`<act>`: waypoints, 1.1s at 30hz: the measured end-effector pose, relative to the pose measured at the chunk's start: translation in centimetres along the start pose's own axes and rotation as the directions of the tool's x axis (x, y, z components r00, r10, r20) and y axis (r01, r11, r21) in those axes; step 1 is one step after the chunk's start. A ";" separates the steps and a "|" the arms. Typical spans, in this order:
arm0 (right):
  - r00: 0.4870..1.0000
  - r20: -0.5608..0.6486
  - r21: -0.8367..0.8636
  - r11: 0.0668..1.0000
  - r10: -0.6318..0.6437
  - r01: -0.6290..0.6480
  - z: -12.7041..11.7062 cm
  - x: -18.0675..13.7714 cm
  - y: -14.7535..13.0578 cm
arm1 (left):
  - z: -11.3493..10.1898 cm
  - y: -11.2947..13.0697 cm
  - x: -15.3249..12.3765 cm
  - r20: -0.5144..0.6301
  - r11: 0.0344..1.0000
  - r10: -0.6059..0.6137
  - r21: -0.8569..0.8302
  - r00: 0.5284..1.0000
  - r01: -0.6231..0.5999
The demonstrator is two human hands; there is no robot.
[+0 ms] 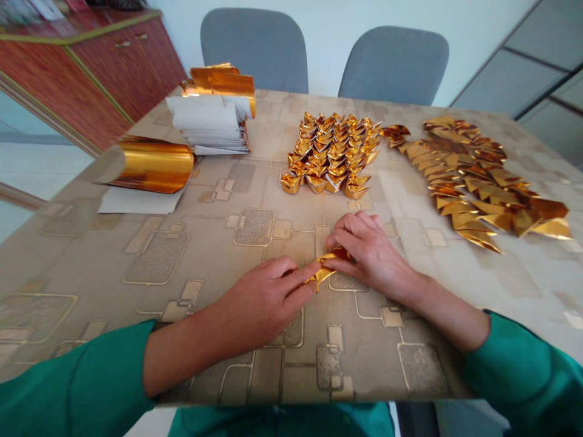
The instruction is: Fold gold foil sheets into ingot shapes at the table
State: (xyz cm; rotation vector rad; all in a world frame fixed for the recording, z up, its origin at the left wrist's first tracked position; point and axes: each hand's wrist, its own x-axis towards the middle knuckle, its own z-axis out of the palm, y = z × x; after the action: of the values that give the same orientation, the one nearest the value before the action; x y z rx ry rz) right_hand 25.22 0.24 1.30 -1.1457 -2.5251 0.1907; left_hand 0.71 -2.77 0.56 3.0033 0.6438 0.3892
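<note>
Between my two hands, just above the table's near middle, is a small folded piece of gold foil paper (325,273). My left hand (268,297) grips its left end, the index finger laid along it. From the other side my right hand (364,252) pinches the right end, with the thumb below and the fingers curled over. Parts of the piece are hidden under the fingers. Beyond my hands stand rows of finished gold paper ingots (334,152), packed close together. To the right lie overlapping lines of flat-folded gold paper pieces (473,176).
A patterned cloth covers the table (155,340). At the back left is a stack of white-backed foil sheets (209,124), and nearer lies a curled gold sheet (155,164) on white paper. Two grey chairs (255,48) stand behind the table, a reddish wooden cabinet (104,67) at the left.
</note>
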 end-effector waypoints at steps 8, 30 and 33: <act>0.997 0.053 0.006 0.998 0.062 -0.062 1.0 0.1 -0.5 | -0.2 -0.1 0.0 0.062 0.999 0.013 0.039 0.998 -0.015; 0.995 -0.022 0.230 0.969 0.100 -0.092 0.6 -2.2 -0.5 | -0.3 0.2 0.1 0.067 0.998 0.019 0.062 0.998 -0.023; 0.993 -0.031 0.177 0.978 0.114 -0.106 1.1 -2.4 -0.7 | 0.0 0.6 0.7 0.041 0.998 -0.048 0.033 0.998 0.046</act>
State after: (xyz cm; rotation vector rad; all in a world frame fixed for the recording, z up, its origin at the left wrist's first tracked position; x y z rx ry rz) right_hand 25.81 -1.97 -0.18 -1.2060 -2.3576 0.4057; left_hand 1.54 -3.08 0.78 3.0114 0.7229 0.3162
